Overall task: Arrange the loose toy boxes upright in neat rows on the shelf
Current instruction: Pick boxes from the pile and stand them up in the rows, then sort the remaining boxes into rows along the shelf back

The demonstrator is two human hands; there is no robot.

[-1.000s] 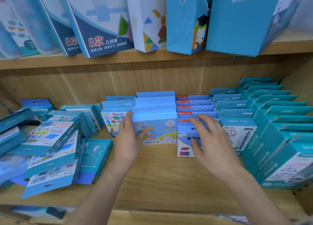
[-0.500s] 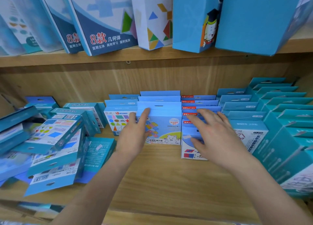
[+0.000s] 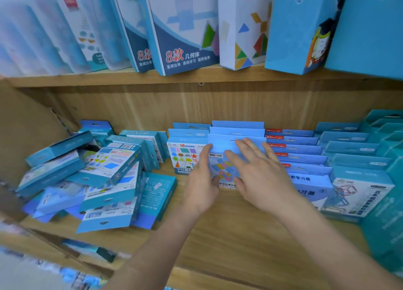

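A light blue toy box (image 3: 222,167) with coloured squares on its front stands upright at the head of a middle row on the wooden shelf (image 3: 229,235). My left hand (image 3: 202,185) cups its left edge, thumb up along the side. Across its front lies my right hand (image 3: 259,176), flat with fingers spread. A row led by a shapes box (image 3: 185,156) stands just left of it. A red-labelled row (image 3: 294,150) stands to the right. A pile of loose toy boxes (image 3: 109,169) lies tumbled at the left.
Teal rows (image 3: 353,150) fill the right side, ending in a box with a frame picture (image 3: 359,193). Large boxes (image 3: 185,28) lean on the upper shelf. The shelf's side wall (image 3: 26,126) closes the left. Bare board lies in front of the rows.
My right hand has slid left from the red-labelled row onto the front of the light blue box. My left hand has stayed at that box's left edge.
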